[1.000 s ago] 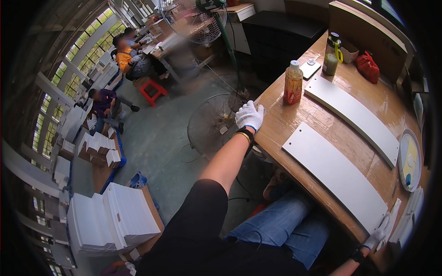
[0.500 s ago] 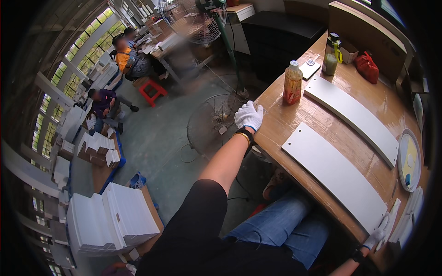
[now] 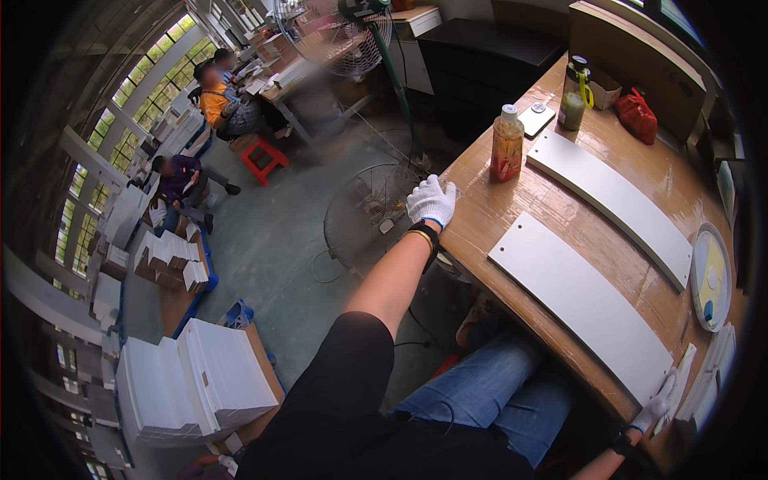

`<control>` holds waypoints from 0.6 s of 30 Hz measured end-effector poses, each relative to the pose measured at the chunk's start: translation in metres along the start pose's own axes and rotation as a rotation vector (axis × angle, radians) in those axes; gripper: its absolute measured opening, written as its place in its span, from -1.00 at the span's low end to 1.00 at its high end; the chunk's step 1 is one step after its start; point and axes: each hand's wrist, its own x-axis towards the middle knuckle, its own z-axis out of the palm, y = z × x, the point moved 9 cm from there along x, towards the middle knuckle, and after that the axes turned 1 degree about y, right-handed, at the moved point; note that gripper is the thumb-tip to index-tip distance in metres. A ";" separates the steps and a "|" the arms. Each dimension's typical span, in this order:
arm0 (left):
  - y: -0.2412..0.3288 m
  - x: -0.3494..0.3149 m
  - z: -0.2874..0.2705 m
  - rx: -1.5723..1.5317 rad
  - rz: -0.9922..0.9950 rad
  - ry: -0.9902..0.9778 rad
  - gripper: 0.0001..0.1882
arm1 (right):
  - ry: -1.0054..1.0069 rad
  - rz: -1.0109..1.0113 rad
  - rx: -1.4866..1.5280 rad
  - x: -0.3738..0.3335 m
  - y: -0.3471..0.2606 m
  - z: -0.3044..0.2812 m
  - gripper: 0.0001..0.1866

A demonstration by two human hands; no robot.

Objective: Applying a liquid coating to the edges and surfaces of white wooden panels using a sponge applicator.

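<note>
My left hand [image 3: 430, 200], in a white knit glove, rests at the table's left corner with its fingers curled over the edge. Close by stands a bottle [image 3: 506, 144] of reddish-orange contents with a white cap. My right hand [image 3: 659, 402], also gloved, lies at the lower right against the near end of a long white panel [image 3: 584, 308]; its fingers look stretched out, though partly hard to see. That panel has small dark holes at its ends. A second white panel [image 3: 612, 210] lies beyond it, roughly parallel.
On the wooden table [image 3: 480, 220] are a phone [image 3: 536, 120], a green-filled bottle [image 3: 572, 100], a red bag [image 3: 638, 118] and a round tray [image 3: 710, 280]. A floor fan [image 3: 372, 212] stands left of it. Stacked white panels [image 3: 196, 384] sit lower left. Other people work farther off.
</note>
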 end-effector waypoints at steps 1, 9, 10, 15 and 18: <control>0.003 0.000 0.002 -0.005 0.002 -0.005 -0.47 | -0.013 -0.121 -0.223 -0.002 0.000 -0.004 -0.53; 0.008 0.004 0.004 0.019 -0.015 0.002 -0.47 | 0.145 0.198 0.206 -0.007 -0.028 0.005 -0.60; 0.005 0.004 0.004 0.009 -0.023 -0.029 -0.46 | 0.166 0.156 0.133 -0.007 -0.041 0.008 -0.62; -0.006 0.004 0.005 0.028 -0.005 0.011 -0.42 | 0.231 0.117 0.117 -0.009 -0.069 0.016 -0.68; 0.006 0.000 0.008 0.036 -0.018 -0.019 -0.42 | 0.243 0.134 0.161 -0.016 -0.075 0.009 -0.69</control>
